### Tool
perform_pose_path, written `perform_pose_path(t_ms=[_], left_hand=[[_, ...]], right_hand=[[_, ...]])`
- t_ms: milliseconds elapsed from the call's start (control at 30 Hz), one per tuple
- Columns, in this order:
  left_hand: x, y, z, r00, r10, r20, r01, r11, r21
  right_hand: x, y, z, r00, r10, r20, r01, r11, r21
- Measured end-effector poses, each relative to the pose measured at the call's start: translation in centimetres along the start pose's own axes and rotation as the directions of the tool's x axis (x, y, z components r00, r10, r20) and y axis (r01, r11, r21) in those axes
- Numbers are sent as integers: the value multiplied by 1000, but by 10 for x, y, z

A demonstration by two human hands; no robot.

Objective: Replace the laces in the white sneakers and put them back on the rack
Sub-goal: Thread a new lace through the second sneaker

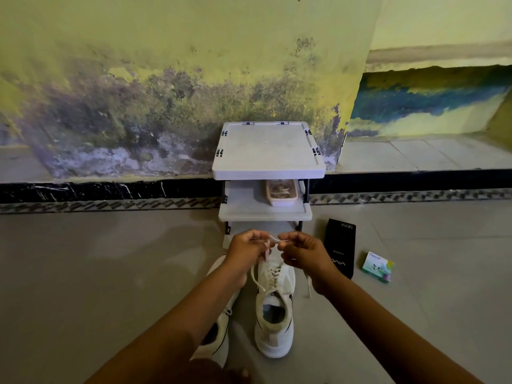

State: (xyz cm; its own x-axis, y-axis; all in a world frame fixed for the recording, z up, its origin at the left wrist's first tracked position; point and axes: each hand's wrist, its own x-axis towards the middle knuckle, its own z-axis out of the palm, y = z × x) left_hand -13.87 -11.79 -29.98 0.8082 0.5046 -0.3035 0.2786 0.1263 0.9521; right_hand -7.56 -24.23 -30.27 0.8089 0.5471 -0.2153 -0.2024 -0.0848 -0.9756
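A white sneaker point(275, 306) stands on the floor, toe pointing at the rack point(267, 151), with a white lace point(270, 241) threaded through its eyelets. Above the toe, my left hand point(246, 249) and my right hand point(303, 252) each pinch part of that lace, holding it taut between them. One loose end loops down the sneaker's left side, another hangs by my right wrist. The second white sneaker point(219, 336) lies to the left, mostly hidden under my left forearm.
The white rack stands against a stained wall, with a small tray point(281, 193) of laces on its middle shelf. A black box point(340, 249) and a small green-and-white box point(378, 266) lie on the grey floor to the right.
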Motion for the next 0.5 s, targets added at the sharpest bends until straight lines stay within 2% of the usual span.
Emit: perform_pose_path(t_ms=[100,367,500], left_hand=[[1,-6,2,1000,-14,4,14,999,-48],[-2,-12,-5,1000,-19,14,20,995,-100],[-3,-12,-6,999,-5,36,7,999,-39]], right_hand=[[0,7,3,999,45,10,-45,999,14],[0,16,6,987,157,17,-157,967,202],[1,20,9,982,188,30,-189,953,238]])
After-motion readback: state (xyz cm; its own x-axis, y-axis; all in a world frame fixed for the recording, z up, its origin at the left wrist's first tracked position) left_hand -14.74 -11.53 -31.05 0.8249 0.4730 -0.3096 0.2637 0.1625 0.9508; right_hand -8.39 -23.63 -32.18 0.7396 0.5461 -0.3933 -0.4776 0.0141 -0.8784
